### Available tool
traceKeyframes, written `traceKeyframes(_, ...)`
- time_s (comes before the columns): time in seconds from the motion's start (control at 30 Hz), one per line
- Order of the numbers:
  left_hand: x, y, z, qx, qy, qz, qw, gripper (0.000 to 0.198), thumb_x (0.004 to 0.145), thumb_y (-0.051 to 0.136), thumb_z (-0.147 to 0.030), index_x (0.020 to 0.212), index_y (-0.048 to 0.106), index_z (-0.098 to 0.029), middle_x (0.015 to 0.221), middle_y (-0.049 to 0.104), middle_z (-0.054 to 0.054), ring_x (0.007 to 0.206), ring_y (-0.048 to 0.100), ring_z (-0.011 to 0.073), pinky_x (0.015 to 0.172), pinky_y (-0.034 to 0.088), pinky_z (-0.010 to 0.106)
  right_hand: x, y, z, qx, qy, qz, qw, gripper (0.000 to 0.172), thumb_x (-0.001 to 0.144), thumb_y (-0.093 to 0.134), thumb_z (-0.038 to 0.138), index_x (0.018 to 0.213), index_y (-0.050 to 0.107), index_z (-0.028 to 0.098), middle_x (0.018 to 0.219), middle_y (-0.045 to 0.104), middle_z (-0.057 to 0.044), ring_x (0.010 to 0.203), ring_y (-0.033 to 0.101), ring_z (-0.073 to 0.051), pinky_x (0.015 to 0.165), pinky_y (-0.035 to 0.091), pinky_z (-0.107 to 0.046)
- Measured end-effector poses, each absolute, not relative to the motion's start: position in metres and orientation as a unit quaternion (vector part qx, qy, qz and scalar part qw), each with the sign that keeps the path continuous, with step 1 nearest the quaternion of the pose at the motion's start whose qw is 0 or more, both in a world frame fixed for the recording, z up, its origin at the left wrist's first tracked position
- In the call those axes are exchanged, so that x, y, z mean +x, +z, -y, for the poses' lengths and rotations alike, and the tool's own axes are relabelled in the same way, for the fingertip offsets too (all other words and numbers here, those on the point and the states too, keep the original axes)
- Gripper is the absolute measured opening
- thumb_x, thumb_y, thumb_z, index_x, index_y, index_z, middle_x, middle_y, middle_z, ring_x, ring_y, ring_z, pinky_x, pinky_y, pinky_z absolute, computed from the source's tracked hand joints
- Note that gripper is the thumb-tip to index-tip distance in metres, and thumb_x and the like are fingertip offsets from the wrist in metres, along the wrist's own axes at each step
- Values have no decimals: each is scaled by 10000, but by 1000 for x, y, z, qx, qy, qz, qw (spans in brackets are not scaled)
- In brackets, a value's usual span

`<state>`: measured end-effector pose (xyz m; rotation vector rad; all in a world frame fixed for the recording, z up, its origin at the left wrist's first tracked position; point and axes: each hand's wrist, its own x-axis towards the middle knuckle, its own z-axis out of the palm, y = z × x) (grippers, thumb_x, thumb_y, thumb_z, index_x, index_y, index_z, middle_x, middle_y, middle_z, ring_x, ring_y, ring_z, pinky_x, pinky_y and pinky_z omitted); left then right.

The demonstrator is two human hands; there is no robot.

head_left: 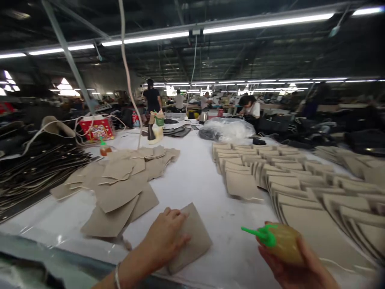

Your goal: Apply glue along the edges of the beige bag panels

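Observation:
On the white tabletop in front of me lies a flat grey-beige panel [195,240], cloth or leather, I cannot tell which. My left hand [167,233] is closed on its left side, fingers bent and thumb over the top face. In my right hand [281,265] is a squeeze bottle [285,243] of amber liquid, perhaps glue. The bottle is tilted on its side, and its green nozzle [261,233] points left, apart from the panel. A loose pile of similar panels [120,196] spreads to the left. Overlapping rows of panels [296,196] cover the right side.
A second green-topped bottle [104,148] stands behind the left pile, near a red box [98,127]. Dark stacked pieces [36,176] line the left edge. Farther back are a clear plastic bag [227,129] and a hanging cable [128,68]. Several people work in the background.

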<state>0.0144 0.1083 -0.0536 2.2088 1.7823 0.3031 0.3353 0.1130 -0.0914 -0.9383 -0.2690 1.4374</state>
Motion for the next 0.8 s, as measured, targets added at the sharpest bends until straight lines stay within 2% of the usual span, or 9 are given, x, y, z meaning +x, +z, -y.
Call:
traceKeyframes(0.1,41,-64,-104,756,76,-632,151,731,755,703,-414,1408,456,-195,1437,369,155,1297,304,351,1085,295,484,311,-70,-115,-368,659,115,646,488,581,904,349,1000,714,187,1144,654,-113,991,633,-334,751,605,-395)
traceKeyframes(0.2,45,-66,-103,778,41,-607,156,648,687,670,-240,1324,551,-239,1460,336,146,1315,289,347,1094,264,519,301,-63,-115,-366,665,137,637,496,577,917,312,1003,711,163,1146,649,-133,1014,622,-342,767,598,-399)
traceKeyframes(0.27,37,-62,-105,803,35,-572,162,639,633,574,-74,1232,614,-291,1424,402,74,1280,351,295,1082,308,471,303,-66,-115,-373,658,163,633,507,577,919,304,1018,703,174,1151,645,-129,1044,606,-343,781,592,-410)
traceKeyframes(0.37,24,-56,-108,813,77,-543,198,666,578,466,41,1138,642,-275,1300,515,1,1206,432,189,1058,349,306,307,-74,-115,-384,641,226,625,543,592,911,336,1063,681,193,1135,647,-116,1028,608,-322,781,587,-392)
traceKeyframes(0.43,22,-57,-110,791,118,-563,209,602,645,488,30,1179,603,-223,1215,554,18,1151,469,167,1031,366,252,305,-78,-116,-392,622,271,621,582,607,900,367,1105,655,190,1114,650,-120,988,618,-296,776,583,-349)
traceKeyframes(0.53,30,-63,-114,755,106,-625,165,413,788,582,-94,1195,572,-160,1142,544,78,1079,500,221,965,428,313,296,-78,-119,-401,591,317,624,591,621,888,391,1115,634,189,1051,661,-110,914,628,-248,750,571,-273)
traceKeyframes(0.6,39,-65,-117,748,68,-645,139,319,815,614,-133,1133,588,-143,1105,526,100,1053,504,253,909,459,340,293,-72,-121,-404,579,327,628,578,624,881,400,1107,640,192,1018,664,-99,894,625,-236,740,565,-254)
traceKeyframes(0.73,49,-58,-122,749,10,-649,134,247,825,620,-102,1068,579,-131,1078,513,113,1033,513,275,870,472,348,311,-35,-127,-419,553,229,683,582,516,906,453,999,690,210,1100,649,-92,996,607,-308,727,586,-328)
traceKeyframes(0.8,51,-53,-124,748,-10,-649,137,241,838,611,-94,1074,570,-122,1082,515,122,1020,522,277,872,471,356,333,-10,-126,-400,506,218,733,513,618,847,530,1026,684,264,1193,616,-49,1067,586,-296,771,580,-344)
